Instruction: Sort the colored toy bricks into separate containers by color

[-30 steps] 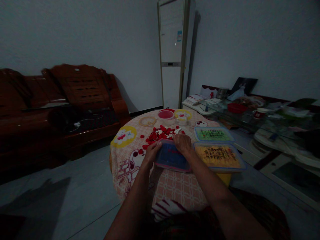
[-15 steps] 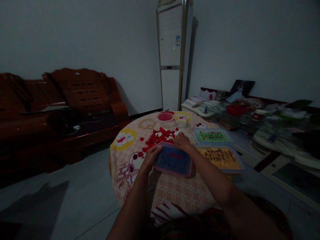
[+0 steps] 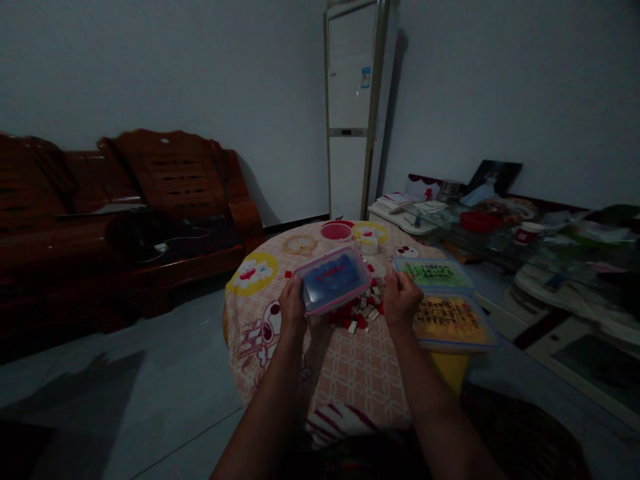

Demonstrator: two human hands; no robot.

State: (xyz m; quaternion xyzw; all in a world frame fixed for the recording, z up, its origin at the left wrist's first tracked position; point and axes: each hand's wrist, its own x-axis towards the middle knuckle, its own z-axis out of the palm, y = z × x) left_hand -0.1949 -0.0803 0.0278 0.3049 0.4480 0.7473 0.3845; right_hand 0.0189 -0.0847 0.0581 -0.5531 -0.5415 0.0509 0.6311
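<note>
My left hand point(image 3: 293, 308) grips the left edge of a flat blue container with a pink rim point(image 3: 333, 279), held tilted above the round table point(image 3: 360, 373). Under and just right of it lies a heap of small red and white pieces point(image 3: 361, 313) on the patterned cloth. My right hand point(image 3: 401, 301) sits right of the heap with its fingers curled; what they hold, if anything, is hidden. It is apart from the blue container.
A green-lidded box point(image 3: 431, 272) and a yellow-filled box point(image 3: 450, 320) lie at the table's right. A red bowl point(image 3: 336, 231), a ring point(image 3: 300, 244) and a small cup stand at the far edge. Wooden sofa point(image 3: 125, 213) left, cluttered glass table point(image 3: 525, 233) right.
The blue container, flat on the table between both hands, has been lifted and tilted by my left hand. My right hand let go and moved right; the pieces now lie where it stood.
</note>
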